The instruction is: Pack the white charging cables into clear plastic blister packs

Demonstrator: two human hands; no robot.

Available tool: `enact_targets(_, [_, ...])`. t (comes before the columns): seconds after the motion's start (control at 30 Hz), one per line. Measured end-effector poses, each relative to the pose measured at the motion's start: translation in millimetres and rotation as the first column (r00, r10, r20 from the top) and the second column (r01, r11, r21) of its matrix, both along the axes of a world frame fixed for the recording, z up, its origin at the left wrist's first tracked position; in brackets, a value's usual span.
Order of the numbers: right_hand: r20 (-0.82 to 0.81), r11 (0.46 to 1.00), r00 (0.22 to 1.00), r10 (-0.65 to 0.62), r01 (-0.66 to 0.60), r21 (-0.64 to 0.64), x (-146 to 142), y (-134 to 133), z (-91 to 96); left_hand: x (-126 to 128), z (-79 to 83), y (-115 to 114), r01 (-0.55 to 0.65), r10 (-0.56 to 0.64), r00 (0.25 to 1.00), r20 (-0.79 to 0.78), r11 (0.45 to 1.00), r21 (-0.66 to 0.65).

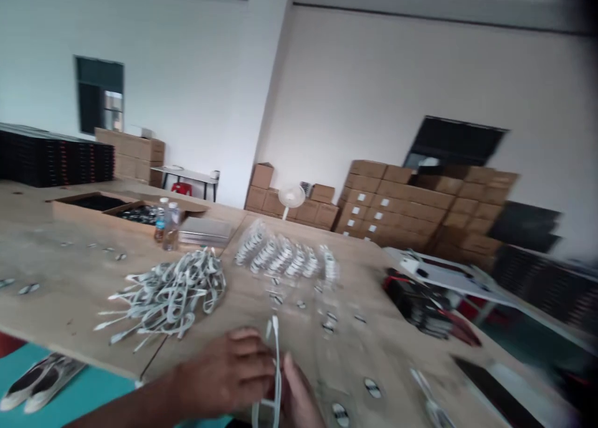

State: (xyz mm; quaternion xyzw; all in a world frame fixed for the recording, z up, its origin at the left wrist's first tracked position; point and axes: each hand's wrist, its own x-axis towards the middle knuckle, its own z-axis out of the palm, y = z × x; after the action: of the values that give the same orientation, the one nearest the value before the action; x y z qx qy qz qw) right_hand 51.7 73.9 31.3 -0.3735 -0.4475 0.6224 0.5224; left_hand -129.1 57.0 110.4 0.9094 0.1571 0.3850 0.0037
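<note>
Both my hands meet at the bottom edge over a plywood table (70,291). My left hand (224,372) is curled around a looped white cable (275,359) whose plug end sticks up past my fingers. My right hand (299,397) pinches the same cable from the other side. A loose heap of white cables (172,294) lies just beyond my left hand. Farther back is a row of coiled white cables in clear bags (284,256). Small bagged pieces (327,322) are scattered in front of them. The picture is blurred by motion.
Two water bottles (167,225) stand by an open cardboard box (107,210) at the back left. Stacked cartons (411,207) and a white fan (290,199) line the far wall. A lower bench with red and black items (430,303) is on the right.
</note>
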Motion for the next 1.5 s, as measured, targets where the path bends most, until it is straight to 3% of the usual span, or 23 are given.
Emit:
enact_targets(0.17, [-0.037, 0.984, 0.985, -0.171, 0.169, -0.053, 31.0, -27.5, 5.2, 34.1, -17.0, -14.5, 0.164, -0.158, 0.986, 0.056, 0.975, -0.147])
enact_targets(0.23, [-0.069, 0.951, 0.953, -0.296, 0.288, -0.108, 44.4, -36.3, 4.8, 39.9, -34.6, -15.0, 0.164, -0.097, 0.970, 0.222, 0.937, -0.308])
enact_targets(0.27, [-0.077, 0.933, 0.935, -0.346, 0.334, -0.135, 49.4, -39.9, 4.4, 44.2, -45.3, -15.3, 0.170, -0.020, 0.942, 0.334, 0.888, -0.428])
enact_targets(0.3, [-0.080, 0.919, 0.923, -0.377, 0.362, -0.157, 53.0, -42.8, 3.8, 49.8, -56.5, -15.7, 0.198, 0.069, 0.908, 0.414, 0.798, -0.569])
enact_targets(0.33, [-0.077, 0.911, 0.917, -0.391, 0.374, -0.171, 55.4, -45.2, 3.4, 56.4, -67.3, -16.4, 0.254, 0.135, 0.886, 0.444, 0.660, -0.707])
enact_targets(0.37, [-0.071, 0.909, 0.916, -0.396, 0.379, -0.176, 56.5, -47.1, 3.3, 63.8, -77.1, -17.3, 0.324, 0.157, 0.882, 0.445, 0.483, -0.813])
enact_targets(0.43, [-0.047, 0.905, 0.913, -0.405, 0.392, -0.167, 56.1, -49.9, 4.2, 78.3, -91.8, -19.3, 0.463, 0.098, 0.872, 0.480, 0.155, -0.873])
enact_targets(0.47, [-0.029, 0.904, 0.914, -0.406, 0.397, -0.159, 55.1, -51.0, 5.3, 84.3, -96.5, -20.2, 0.516, 0.079, 0.853, 0.516, 0.026, -0.856])
enact_targets(0.57, [0.004, 0.908, 0.915, -0.404, 0.401, -0.117, 51.3, -53.9, 11.1, 93.9, -103.2, -21.8, 0.624, 0.178, 0.781, 0.598, -0.245, -0.742])
enact_targets(0.63, [0.015, 0.917, 0.919, -0.393, 0.393, -0.065, 49.1, -55.4, 15.5, 94.6, -105.4, -21.9, 0.651, 0.277, 0.758, 0.591, -0.369, -0.663])
enact_targets(0.67, [0.019, 0.920, 0.920, -0.391, 0.391, -0.036, 48.2, -55.9, 17.4, 94.3, -106.6, -22.1, 0.657, 0.305, 0.753, 0.583, -0.403, -0.637])
enact_targets(0.73, [0.023, 0.919, 0.919, -0.394, 0.394, 0.012, 46.8, -56.4, 20.1, 93.9, -108.9, -23.1, 0.662, 0.324, 0.749, 0.579, -0.413, -0.625])
enact_targets(0.8, [0.013, 0.902, 0.902, -0.431, 0.431, 0.040, 45.8, -56.8, 21.8, 94.3, -110.2, -25.6, 0.660, 0.334, 0.752, 0.569, -0.365, -0.657])
enact_targets(0.87, [0.003, 0.868, 0.869, -0.495, 0.495, 0.047, 45.2, -57.2, 23.1, 94.3, -109.1, -28.8, 0.642, 0.346, 0.755, 0.557, -0.221, -0.734])
enact_targets(1.0, [0.029, 0.808, 0.808, -0.588, 0.587, 0.037, 43.9, -58.9, 27.1, 90.5, -100.1, -31.6, 0.420, 0.208, 0.862, 0.462, 0.217, -0.881])
enact_targets(1.03, [0.035, 0.805, 0.805, -0.593, 0.592, 0.038, 43.8, -59.2, 27.9, 89.5, -97.5, -31.0, 0.361, 0.158, 0.894, 0.419, 0.299, -0.883])
enact_targets(1.1, [0.038, 0.815, 0.815, -0.579, 0.577, 0.042, 44.5, -59.3, 27.8, 88.9, -94.4, -29.1, 0.298, 0.099, 0.927, 0.361, 0.392, -0.870])
enact_targets(1.13, [0.037, 0.831, 0.831, -0.555, 0.554, 0.036, 45.7, -59.0, 26.6, 89.7, -94.2, -28.2, 0.297, 0.092, 0.928, 0.361, 0.399, -0.867])
enact_targets(1.2, [0.007, 0.871, 0.871, -0.491, 0.491, 0.006, 49.8, -57.4, 21.9, 93.1, -96.2, -27.1, 0.367, 0.123, 0.900, 0.419, 0.308, -0.878])
enact_targets(1.27, [-0.060, 0.889, 0.887, -0.458, 0.457, -0.027, 55.4, -55.2, 15.3, 97.6, -99.1, -27.2, 0.507, 0.201, 0.832, 0.518, 0.104, -0.855])
enact_targets(1.37, [-0.101, 0.883, 0.877, -0.469, 0.466, -0.061, 63.2, -52.6, 7.6, 102.6, -98.7, -28.6, 0.685, 0.275, 0.725, 0.631, -0.201, -0.700])
enact_targets(1.43, [-0.072, 0.895, 0.892, -0.446, 0.441, -0.071, 66.0, -52.3, 6.4, 103.4, -94.7, -29.6, 0.732, 0.265, 0.678, 0.685, -0.326, -0.598])
enact_targets(1.5, [-0.089, 0.906, 0.902, -0.422, 0.416, -0.077, 66.9, -52.9, 7.6, 102.4, -89.7, -30.5, 0.744, 0.247, 0.649, 0.720, -0.405, -0.532])
